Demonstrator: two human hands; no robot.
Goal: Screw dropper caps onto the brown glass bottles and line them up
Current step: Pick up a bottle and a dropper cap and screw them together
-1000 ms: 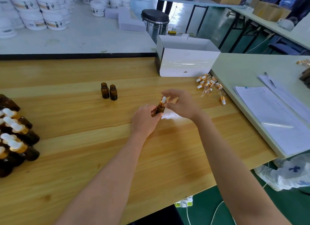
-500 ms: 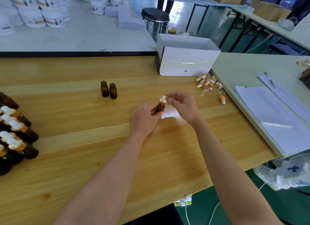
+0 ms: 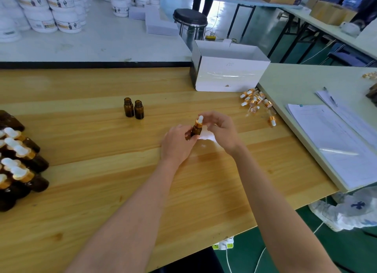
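Over the middle of the wooden table (image 3: 102, 191), my left hand (image 3: 177, 144) grips a small brown glass bottle (image 3: 196, 131) upright by its body. A gold-collared dropper cap (image 3: 199, 122) with a white bulb sits on its neck. My right hand (image 3: 222, 130) curls around the cap from the right, forefinger at the bulb. Two uncapped brown bottles (image 3: 133, 109) stand side by side farther back on the left. Several loose dropper caps (image 3: 255, 101) lie in a pile at the right. Several capped bottles (image 3: 18, 162) are grouped at the left edge.
An open white box (image 3: 230, 73) stands behind the cap pile. To the right, a pale table (image 3: 295, 85) adjoins and carries papers (image 3: 336, 142) and a pen (image 3: 330, 96). White tubs (image 3: 51, 14) sit on the far surface. A black stool (image 3: 189, 20) stands beyond the box.
The cap sits lower on the bottle than one second ago. My right hand has shifted its fingers around the cap while my left hand kept the bottle in place.
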